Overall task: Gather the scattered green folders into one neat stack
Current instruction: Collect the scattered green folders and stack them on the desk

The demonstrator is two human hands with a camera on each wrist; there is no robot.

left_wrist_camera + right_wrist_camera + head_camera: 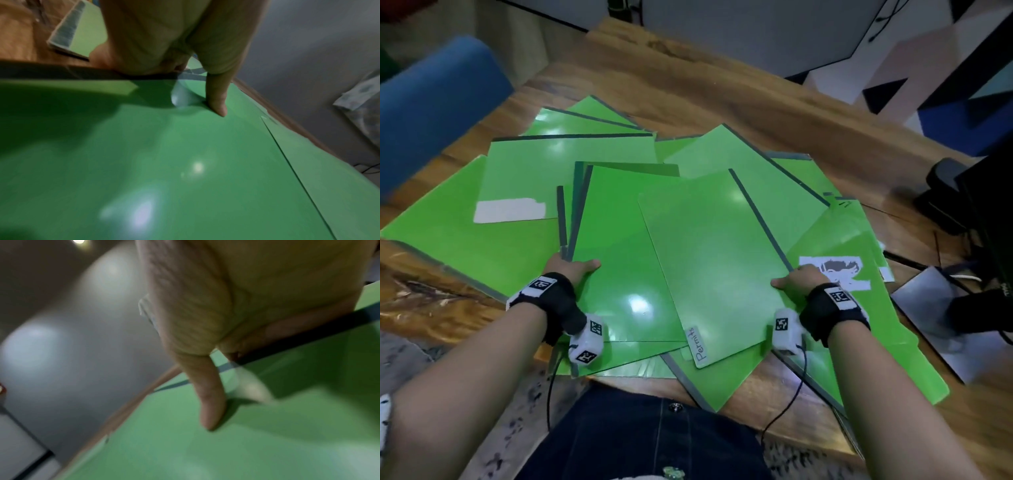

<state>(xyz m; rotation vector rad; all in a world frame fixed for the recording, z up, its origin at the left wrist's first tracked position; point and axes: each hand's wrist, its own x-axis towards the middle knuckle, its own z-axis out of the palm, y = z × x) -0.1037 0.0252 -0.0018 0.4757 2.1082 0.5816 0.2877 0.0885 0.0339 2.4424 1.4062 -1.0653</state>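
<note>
Thumbs flat on top, fingers tucked under the side edges: left hand pinching the lower central folder, right hand pinching the "Permits" folder overlapping it. Around both, green folders fanned loosely across the wooden table. Best squeezed inward evenly, edges tapped square (glossy covers probably slide).

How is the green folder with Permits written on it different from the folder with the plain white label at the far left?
The Permits folder lies on top of the pile near the person, gripped at its right edge by the right hand; the white-label folder lies farther back, untouched. The Permits folder carries a small handwritten tab at its near corner; the white-label folder has a wide blank label. The Permits folder is tilted, its dark spine to the right; the other's spine runs along its far edge. Both are glossy green.
</note>
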